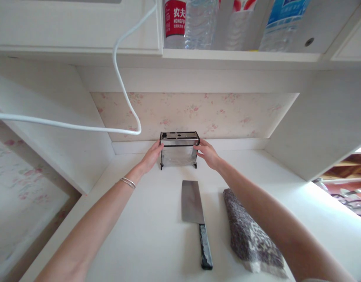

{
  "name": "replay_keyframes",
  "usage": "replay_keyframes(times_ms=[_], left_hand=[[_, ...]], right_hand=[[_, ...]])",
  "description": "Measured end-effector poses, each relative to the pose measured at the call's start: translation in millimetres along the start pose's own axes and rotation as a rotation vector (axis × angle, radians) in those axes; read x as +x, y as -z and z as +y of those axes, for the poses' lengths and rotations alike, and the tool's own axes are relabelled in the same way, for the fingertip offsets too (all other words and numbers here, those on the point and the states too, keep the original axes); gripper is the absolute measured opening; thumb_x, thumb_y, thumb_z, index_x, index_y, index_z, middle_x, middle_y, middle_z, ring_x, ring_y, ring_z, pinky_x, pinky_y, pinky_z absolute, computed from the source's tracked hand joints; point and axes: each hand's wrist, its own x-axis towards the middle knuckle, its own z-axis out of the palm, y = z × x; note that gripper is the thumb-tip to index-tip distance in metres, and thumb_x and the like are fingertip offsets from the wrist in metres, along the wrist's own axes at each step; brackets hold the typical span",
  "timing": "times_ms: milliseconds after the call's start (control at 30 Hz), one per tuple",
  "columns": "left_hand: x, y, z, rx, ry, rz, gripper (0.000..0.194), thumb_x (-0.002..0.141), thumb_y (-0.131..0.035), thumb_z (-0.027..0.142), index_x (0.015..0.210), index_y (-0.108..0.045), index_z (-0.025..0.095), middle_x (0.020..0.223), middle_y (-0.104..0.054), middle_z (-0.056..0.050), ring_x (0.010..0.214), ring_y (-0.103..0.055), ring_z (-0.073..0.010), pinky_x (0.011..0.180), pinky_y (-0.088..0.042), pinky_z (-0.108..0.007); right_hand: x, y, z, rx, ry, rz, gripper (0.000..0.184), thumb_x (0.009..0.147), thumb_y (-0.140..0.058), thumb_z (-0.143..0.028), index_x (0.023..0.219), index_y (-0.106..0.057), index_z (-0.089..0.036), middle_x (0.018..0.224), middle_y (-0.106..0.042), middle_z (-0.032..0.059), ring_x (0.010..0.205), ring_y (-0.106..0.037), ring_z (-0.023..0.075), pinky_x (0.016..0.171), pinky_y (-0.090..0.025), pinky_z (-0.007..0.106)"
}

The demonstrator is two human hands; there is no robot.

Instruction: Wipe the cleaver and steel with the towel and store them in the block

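Note:
A knife block (179,138) with a slotted metal top, clear sides and black feet stands upright on the white counter, close to the back wall. My left hand (151,156) grips its left side, and my right hand (208,154) grips its right side. No knife shows in the slots. In front of it lies a cleaver (193,201), blade toward the block and dark, worn handle toward me. Right of the cleaver, a folded brown and white towel (247,235) is partly hidden under my right forearm.
A white cable (118,74) hangs across the upper left, near the camera. Overhead, a shelf (242,55) holds several plastic bottles (175,19). White side panels (312,117) bound the counter (133,243). Assorted items (349,197) appear beyond the right edge.

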Motion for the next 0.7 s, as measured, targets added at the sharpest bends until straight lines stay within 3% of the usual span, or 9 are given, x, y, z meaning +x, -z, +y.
replay_keyframes(times_ms=[133, 233, 300, 367, 433, 533, 600, 700], left_hand=[[7.3, 1.9, -1.3, 0.107, -0.006, 0.015, 0.06, 0.09, -0.048, 0.049, 0.144, -0.035, 0.027, 0.157, -0.027, -0.004, 0.143, -0.026, -0.0215, 0.116, -0.024, -0.039], [8.3, 3.4, 2.8, 0.235, -0.03, 0.052, 0.056, 0.091, -0.046, 0.046, 0.142, -0.038, 0.023, 0.157, -0.027, -0.007, 0.144, -0.025, -0.023, 0.117, -0.019, -0.039], [0.7, 6.7, 6.8, 0.33, -0.049, 0.084, 0.058, 0.09, -0.048, 0.045, 0.141, -0.039, 0.019, 0.157, -0.026, -0.011, 0.142, -0.028, -0.0258, 0.118, -0.015, -0.04], [-18.5, 14.8, 10.5, 0.408, -0.059, 0.094, 0.06, 0.087, -0.053, 0.045, 0.139, -0.042, 0.016, 0.154, -0.031, -0.014, 0.136, -0.038, -0.0288, 0.116, -0.02, -0.04], [-51.9, 29.0, 12.3, 0.504, -0.064, 0.081, 0.059, 0.084, -0.055, 0.046, 0.135, -0.046, 0.018, 0.147, -0.04, -0.012, 0.124, -0.05, -0.0293, 0.107, -0.035, -0.04], [-126.2, 58.8, 6.3, 0.916, -0.057, 0.106, 0.05, 0.088, -0.043, 0.052, 0.127, -0.051, 0.021, 0.132, -0.053, -0.009, 0.105, -0.06, -0.0256, 0.087, -0.05, -0.035], [-183.5, 79.5, -6.6, 1.118, 0.021, 0.214, 0.051, 0.087, -0.04, 0.055, 0.124, -0.052, 0.021, 0.122, -0.058, -0.009, 0.1, -0.061, -0.0269, 0.089, -0.048, -0.038], [-258.2, 105.5, -36.6, 1.277, 0.199, 0.403, 0.057, 0.086, -0.034, 0.06, 0.122, -0.052, 0.02, 0.117, -0.059, -0.013, 0.103, -0.06, -0.0315, 0.095, -0.045, -0.041]], right_hand=[[4.0, 1.1, 4.2, 0.007, 0.008, -0.031, 0.051, 0.068, -0.068, -0.03, 0.118, -0.059, -0.033, 0.139, -0.051, -0.0005, 0.128, -0.044, 0.0268, 0.104, -0.034, 0.05], [1.7, 4.9, 14.5, -0.034, 0.004, -0.034, 0.067, 0.068, -0.069, -0.029, 0.13, -0.049, -0.039, 0.146, -0.044, 0.0, 0.13, -0.044, 0.027, 0.104, -0.036, 0.05], [-6.8, 12.0, 28.2, -0.113, 0.003, 0.008, 0.076, 0.068, -0.07, -0.031, 0.138, -0.04, -0.038, 0.15, -0.039, 0.0036, 0.125, -0.049, 0.0271, 0.1, -0.041, 0.047], [-24.0, 25.1, 43.9, -0.246, 0.0, 0.059, 0.074, 0.071, -0.069, -0.036, 0.139, -0.04, -0.032, 0.145, -0.044, 0.0085, 0.114, -0.058, 0.027, 0.093, -0.047, 0.043], [-51.8, 45.4, 55.4, -0.414, 0.002, 0.086, 0.061, 0.074, -0.065, -0.042, 0.131, -0.049, -0.026, 0.13, -0.058, 0.0106, 0.103, -0.063, 0.0266, 0.086, -0.05, 0.042], [-111.4, 89.0, 57.9, -0.635, -0.012, 0.171, 0.049, 0.077, -0.06, -0.05, 0.119, -0.057, -0.026, 0.113, -0.067, 0.0086, 0.095, -0.066, 0.0259, 0.084, -0.052, 0.041], [-156.4, 121.7, 55.6, -0.749, -0.139, 0.349, 0.054, 0.077, -0.058, -0.06, 0.122, -0.055, -0.03, 0.112, -0.067, 0.0081, 0.091, -0.067, 0.0283, 0.082, -0.053, 0.044], [-214.5, 159.7, 62.4, -0.838, -0.312, 0.637, 0.084, 0.071, -0.054, -0.074, 0.141, -0.039, -0.028, 0.133, -0.055, 0.018, 0.111, -0.059, 0.0397, 0.087, -0.051, 0.054]])
